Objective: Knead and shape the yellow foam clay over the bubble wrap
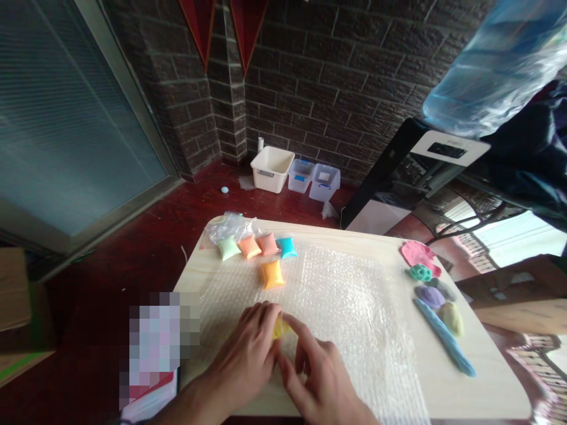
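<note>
at the frame's lower centre, my left hand and right hand bend inward, fingertips nearly together on the yellow packet (mostly hidden by my own fingers), gripping it from both sides, probably to steady something so small. bubble wrap underneath likely shields the table; just below frame centre, the orange packet sits within easy reach.
</note>
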The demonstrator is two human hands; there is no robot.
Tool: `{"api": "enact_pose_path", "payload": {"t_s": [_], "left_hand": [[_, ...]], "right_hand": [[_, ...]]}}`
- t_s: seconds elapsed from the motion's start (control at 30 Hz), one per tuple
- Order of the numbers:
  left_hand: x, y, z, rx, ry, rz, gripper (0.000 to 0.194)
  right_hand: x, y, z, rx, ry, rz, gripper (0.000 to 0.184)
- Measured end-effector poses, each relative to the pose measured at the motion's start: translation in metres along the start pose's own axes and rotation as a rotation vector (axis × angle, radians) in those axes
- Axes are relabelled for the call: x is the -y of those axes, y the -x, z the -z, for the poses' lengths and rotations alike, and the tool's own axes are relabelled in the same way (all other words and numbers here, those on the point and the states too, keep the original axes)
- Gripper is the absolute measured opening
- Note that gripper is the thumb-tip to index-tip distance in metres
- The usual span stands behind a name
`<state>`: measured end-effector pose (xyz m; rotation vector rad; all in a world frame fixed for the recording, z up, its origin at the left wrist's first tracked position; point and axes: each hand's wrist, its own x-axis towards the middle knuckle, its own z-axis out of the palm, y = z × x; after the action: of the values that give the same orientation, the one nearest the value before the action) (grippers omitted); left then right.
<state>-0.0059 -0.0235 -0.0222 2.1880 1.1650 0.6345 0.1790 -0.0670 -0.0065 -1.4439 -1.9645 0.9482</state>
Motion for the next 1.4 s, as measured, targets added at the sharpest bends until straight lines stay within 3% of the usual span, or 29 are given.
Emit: {"api": "enact_pose_path", "payload": {"t_s": [0.3,0.53,0.67,0.87,1.1,1.3,1.4], "left_hand": [[0.007,0.000,0.002,-0.078,-0.033,-0.096,0.040],[0.006,-0.001,0.006,-0.052,-0.026,-0.088,0.046],[0.005,-0.002,0.008,-0.086,-0.024,-0.102,0.047],[0.006,-0.003,0.008,-0.081,-0.045,-0.136,0.041],[0.010,-0.003,0.006,-0.057,-0.094,-0.141,0.045],[0.011,0.003,0.001,0.001,-0.101,-0.163,0.044],[0.010,0.004,0.002,0.010,-0.119,-0.167,0.040]], "right_hand": [[0.006,0.001,0.005,0.011,-0.343,-0.095,0.051],[0.007,-0.001,0.011,0.055,-0.313,-0.049,0.046],[0.005,-0.001,0.012,0.057,-0.284,-0.053,0.048],[0.004,-0.002,0.011,0.124,-0.356,-0.174,0.052],[-0.002,0.000,0.005,0.190,-0.852,-0.320,0.070],[0.000,-0.002,0.009,0.255,-0.753,-0.328,0.064],[0.001,-0.004,0.011,0.329,-0.859,-0.348,0.072]]}}
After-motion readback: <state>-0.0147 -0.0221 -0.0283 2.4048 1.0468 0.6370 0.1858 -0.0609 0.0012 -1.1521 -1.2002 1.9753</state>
